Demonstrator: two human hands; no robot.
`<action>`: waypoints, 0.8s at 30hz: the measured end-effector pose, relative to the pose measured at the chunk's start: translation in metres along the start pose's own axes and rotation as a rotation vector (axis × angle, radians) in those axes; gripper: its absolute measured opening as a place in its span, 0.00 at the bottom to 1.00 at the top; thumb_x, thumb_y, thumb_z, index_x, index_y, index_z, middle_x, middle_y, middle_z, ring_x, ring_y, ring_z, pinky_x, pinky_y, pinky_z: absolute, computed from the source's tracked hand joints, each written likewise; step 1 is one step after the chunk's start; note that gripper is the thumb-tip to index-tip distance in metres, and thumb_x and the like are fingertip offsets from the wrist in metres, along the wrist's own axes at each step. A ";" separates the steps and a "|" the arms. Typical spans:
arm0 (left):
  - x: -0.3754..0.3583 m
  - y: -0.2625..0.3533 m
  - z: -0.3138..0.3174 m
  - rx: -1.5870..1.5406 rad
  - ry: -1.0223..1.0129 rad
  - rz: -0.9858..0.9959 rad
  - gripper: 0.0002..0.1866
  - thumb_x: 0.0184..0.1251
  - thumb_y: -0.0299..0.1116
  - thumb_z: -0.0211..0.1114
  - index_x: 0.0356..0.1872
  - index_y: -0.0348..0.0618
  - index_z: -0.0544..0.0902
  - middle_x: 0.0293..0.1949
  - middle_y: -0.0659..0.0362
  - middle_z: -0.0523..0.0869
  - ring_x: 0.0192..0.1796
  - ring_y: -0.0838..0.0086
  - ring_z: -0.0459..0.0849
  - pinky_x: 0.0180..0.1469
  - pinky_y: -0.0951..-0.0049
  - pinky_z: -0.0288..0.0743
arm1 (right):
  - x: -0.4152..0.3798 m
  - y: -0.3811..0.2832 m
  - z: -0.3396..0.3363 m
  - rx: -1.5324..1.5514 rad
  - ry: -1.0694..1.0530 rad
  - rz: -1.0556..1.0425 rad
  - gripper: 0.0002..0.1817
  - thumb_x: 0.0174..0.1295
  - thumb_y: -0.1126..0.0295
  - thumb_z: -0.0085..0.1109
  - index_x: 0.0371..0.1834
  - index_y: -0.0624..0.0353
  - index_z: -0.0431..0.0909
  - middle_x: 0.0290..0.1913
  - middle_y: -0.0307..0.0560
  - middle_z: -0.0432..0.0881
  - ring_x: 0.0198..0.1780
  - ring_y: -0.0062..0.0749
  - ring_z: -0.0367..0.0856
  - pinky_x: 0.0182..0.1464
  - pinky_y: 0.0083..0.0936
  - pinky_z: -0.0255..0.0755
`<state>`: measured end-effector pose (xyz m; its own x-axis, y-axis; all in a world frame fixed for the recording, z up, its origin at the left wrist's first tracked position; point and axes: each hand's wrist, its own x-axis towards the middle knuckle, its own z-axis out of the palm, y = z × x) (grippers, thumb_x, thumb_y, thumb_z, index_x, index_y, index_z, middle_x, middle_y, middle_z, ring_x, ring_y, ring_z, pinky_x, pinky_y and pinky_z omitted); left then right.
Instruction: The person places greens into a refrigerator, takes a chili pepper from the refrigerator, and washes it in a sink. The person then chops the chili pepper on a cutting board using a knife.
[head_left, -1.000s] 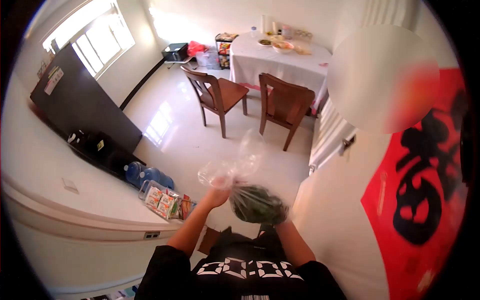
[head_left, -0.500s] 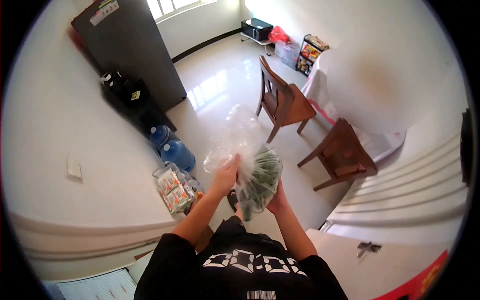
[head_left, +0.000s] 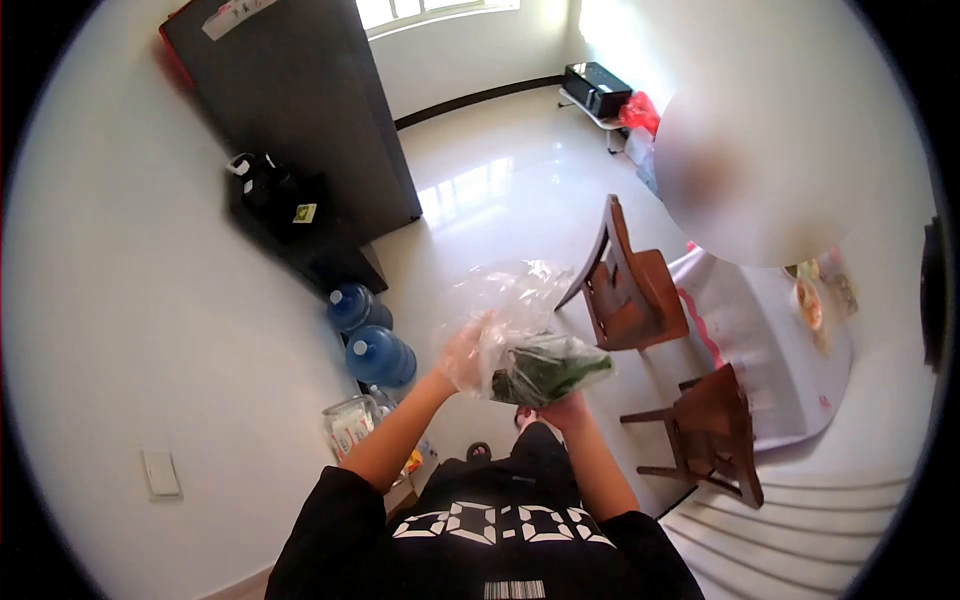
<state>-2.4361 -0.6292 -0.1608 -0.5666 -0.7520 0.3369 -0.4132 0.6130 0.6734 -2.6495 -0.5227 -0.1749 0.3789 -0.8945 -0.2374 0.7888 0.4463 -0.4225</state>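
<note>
A clear plastic bag [head_left: 500, 300] with dark green leafy vegetables [head_left: 550, 368] inside is in front of my body. My left hand [head_left: 464, 356] grips the bag's left side, its fingers partly veiled by the crumpled film. Under the right end of the greens, my right hand [head_left: 567, 410] holds the bag from below; most of its fingers are hidden. The bag's loose upper part billows away from me above the vegetables, which now lie nearly sideways.
Two wooden chairs [head_left: 640, 300] stand to the right by a cloth-covered table [head_left: 790, 350] with food on it. Blue water jugs [head_left: 381, 356], a black cabinet [head_left: 300, 225] and a tall dark refrigerator [head_left: 310, 110] line the left wall. A blurred patch covers the upper right.
The bag has turned in my hands, its greens swinging from upright to nearly level, pointing right. My view has shifted left, and the chairs appear nearer and lower.
</note>
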 end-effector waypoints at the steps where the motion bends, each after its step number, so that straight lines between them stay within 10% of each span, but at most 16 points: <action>1: 0.022 -0.013 -0.004 0.179 -0.029 0.054 0.21 0.78 0.37 0.54 0.66 0.39 0.76 0.58 0.46 0.83 0.60 0.58 0.80 0.67 0.62 0.70 | 0.024 -0.017 0.003 0.060 0.024 0.004 0.37 0.70 0.36 0.45 0.72 0.52 0.68 0.58 0.54 0.82 0.39 0.48 0.88 0.25 0.45 0.83; 3: 0.066 -0.038 -0.008 0.537 -0.090 0.152 0.21 0.81 0.40 0.50 0.66 0.41 0.77 0.59 0.47 0.83 0.61 0.57 0.81 0.68 0.61 0.70 | 0.076 -0.045 -0.028 0.039 0.037 0.030 0.36 0.71 0.36 0.45 0.70 0.52 0.70 0.55 0.51 0.83 0.38 0.46 0.88 0.24 0.43 0.81; 8: 0.184 -0.074 -0.030 -0.198 0.218 -0.603 0.25 0.84 0.50 0.47 0.61 0.40 0.79 0.59 0.51 0.82 0.60 0.59 0.81 0.66 0.62 0.73 | 0.193 -0.135 -0.051 -0.132 0.062 0.088 0.39 0.73 0.29 0.35 0.59 0.53 0.77 0.45 0.45 0.86 0.31 0.38 0.82 0.27 0.35 0.76; 12: 0.259 -0.136 -0.037 -0.908 0.418 -0.938 0.29 0.84 0.57 0.44 0.69 0.47 0.71 0.56 0.53 0.84 0.47 0.66 0.88 0.45 0.60 0.84 | 0.280 -0.202 -0.093 -0.356 -0.101 0.076 0.37 0.74 0.31 0.38 0.46 0.56 0.82 0.40 0.42 0.84 0.34 0.33 0.82 0.37 0.30 0.77; 15: 0.320 -0.140 -0.058 -0.970 0.433 -0.982 0.29 0.84 0.57 0.44 0.71 0.47 0.69 0.56 0.54 0.84 0.42 0.67 0.89 0.37 0.67 0.85 | 0.338 -0.245 -0.053 -0.577 0.212 -0.115 0.27 0.80 0.45 0.42 0.59 0.58 0.76 0.55 0.43 0.81 0.58 0.30 0.79 0.53 0.32 0.78; 19: 0.394 -0.202 -0.055 -1.110 0.501 -0.938 0.26 0.84 0.54 0.47 0.69 0.47 0.71 0.56 0.56 0.85 0.37 0.69 0.89 0.37 0.69 0.85 | 0.424 -0.311 -0.033 -0.228 0.083 -0.041 0.28 0.81 0.50 0.45 0.75 0.56 0.64 0.68 0.44 0.75 0.69 0.34 0.74 0.68 0.37 0.72; 24: 0.481 -0.315 -0.039 -0.759 0.568 -0.739 0.27 0.84 0.48 0.51 0.72 0.40 0.70 0.64 0.54 0.79 0.63 0.67 0.76 0.64 0.68 0.71 | 0.547 -0.373 -0.048 0.048 -0.035 0.139 0.35 0.80 0.56 0.50 0.83 0.53 0.49 0.73 0.48 0.71 0.72 0.38 0.72 0.73 0.38 0.68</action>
<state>-2.5503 -1.1936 -0.1850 0.1047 -0.9780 -0.1805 0.1276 -0.1667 0.9777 -2.7600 -1.1769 -0.1893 0.5020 -0.8249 -0.2599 0.7494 0.5649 -0.3454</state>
